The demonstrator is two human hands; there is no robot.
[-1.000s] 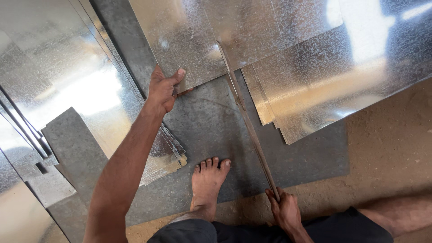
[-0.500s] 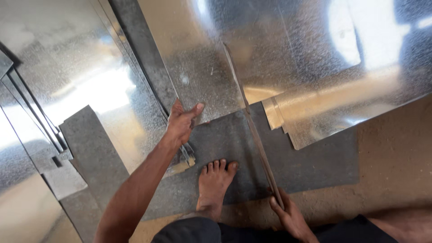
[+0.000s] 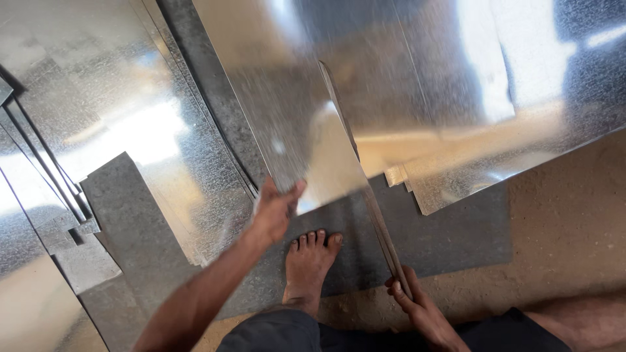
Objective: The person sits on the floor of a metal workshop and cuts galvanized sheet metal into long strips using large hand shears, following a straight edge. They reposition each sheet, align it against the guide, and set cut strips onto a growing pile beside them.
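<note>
Since the earlier frame the left hand (image 3: 277, 208) is sitting lower and nearer the body, and the shiny sheet (image 3: 306, 150) it is gripping is coming down over the dark grey sheet (image 3: 450, 234). Nearest, the right hand (image 3: 417, 309) is closing around the near end of a long straight bar (image 3: 365, 195); a bare foot (image 3: 310, 261) is pressing on the dark sheet beside it. The left hand is pinching the shiny sheet's near corner, thumb on top. Judgement: positioning looks underway, not finished; the sheet is blurred and appears lifted at the corner. Farther off, more galvanized sheets (image 3: 508, 104) are lying overlapped on the floor (image 3: 574, 215).
</note>
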